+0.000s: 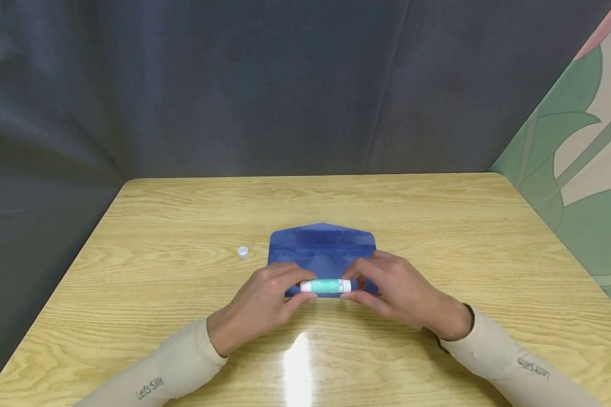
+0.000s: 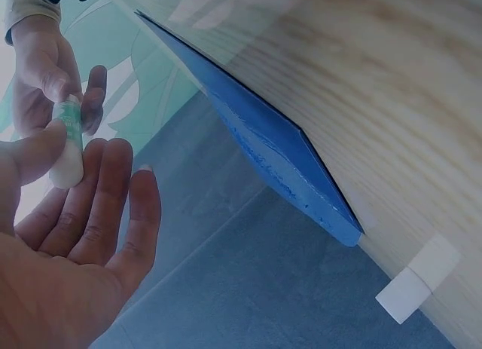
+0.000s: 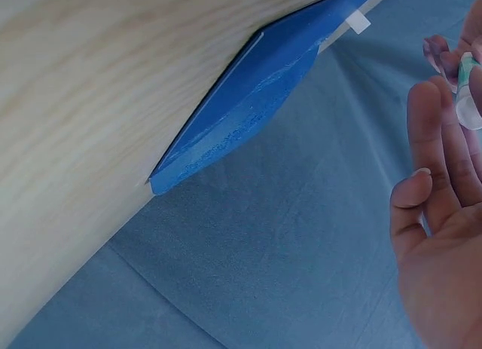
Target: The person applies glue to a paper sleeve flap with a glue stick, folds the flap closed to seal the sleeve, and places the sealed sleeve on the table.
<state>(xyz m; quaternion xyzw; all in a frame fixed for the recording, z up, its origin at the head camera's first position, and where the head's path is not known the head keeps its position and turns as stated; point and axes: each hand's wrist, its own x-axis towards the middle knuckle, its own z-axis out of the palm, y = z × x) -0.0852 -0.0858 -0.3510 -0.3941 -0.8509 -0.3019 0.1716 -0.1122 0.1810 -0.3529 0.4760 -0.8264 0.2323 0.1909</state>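
Note:
A glue stick [image 1: 326, 286] with white ends and a teal label lies level between both hands, above the lower part of a blue envelope [image 1: 322, 263]. My left hand [image 1: 272, 291] pinches its left end between thumb and fingers. At the other end, my right hand [image 1: 394, 288] pinches it the same way. The envelope lies on the table, its pointed flap unfolded away from me. In the left wrist view, wet-looking streaks run along the flap [image 2: 282, 172]. Left of the envelope stands a small white cap [image 1: 242, 252].
The wood-grain table [image 1: 158, 254] has a dark curtain [image 1: 259, 90] behind it and along its left side. A wall with a leaf pattern [image 1: 590, 186] borders the right side. Light glares off the table [image 1: 297, 367] near the front.

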